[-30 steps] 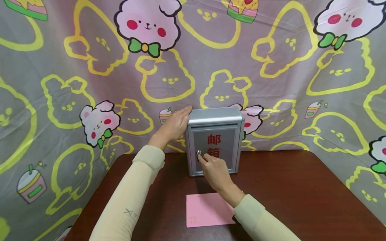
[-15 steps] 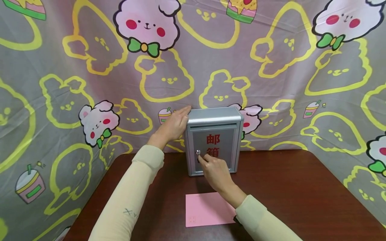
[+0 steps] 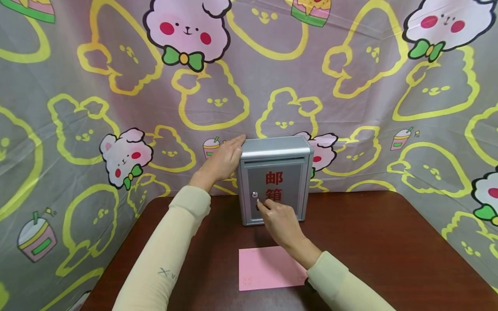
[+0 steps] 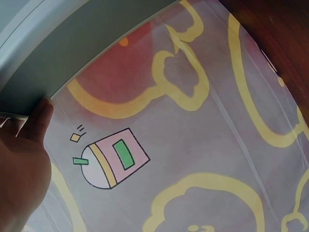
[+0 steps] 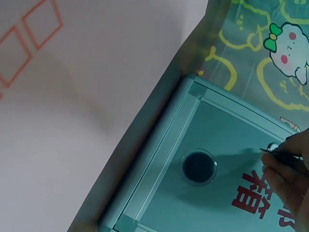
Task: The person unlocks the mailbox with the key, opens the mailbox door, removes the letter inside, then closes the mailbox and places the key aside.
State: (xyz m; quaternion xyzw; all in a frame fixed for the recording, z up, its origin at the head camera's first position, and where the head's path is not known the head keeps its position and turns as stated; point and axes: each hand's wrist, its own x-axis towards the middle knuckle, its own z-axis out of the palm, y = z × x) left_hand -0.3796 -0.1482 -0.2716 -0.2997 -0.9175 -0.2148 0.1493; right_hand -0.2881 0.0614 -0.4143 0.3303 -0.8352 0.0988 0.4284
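A grey metal mailbox [image 3: 274,179] with red characters on its door stands upright at the back of the table. My left hand [image 3: 222,160] rests along its upper left side, fingers extended; in the left wrist view part of that hand [image 4: 21,169] touches the box's side. My right hand [image 3: 279,219] is in front of the door and pinches a small key [image 5: 280,154] with a dark head. The key's tip points up beside the round lock [image 3: 254,195] and looks apart from it. Below the lock, a dark round hole [image 5: 199,167] shows in the right wrist view.
A pink envelope [image 3: 268,270] lies on the dark red-brown table [image 3: 362,242] in front of the mailbox, partly under my right forearm. Patterned cloth [image 3: 350,129] hangs close behind the box and along both sides.
My right hand has drawn slightly back and right from the lock, and the key's tip now shows apart from it. The left hand stays at the mailbox; the head view has shifted slightly.
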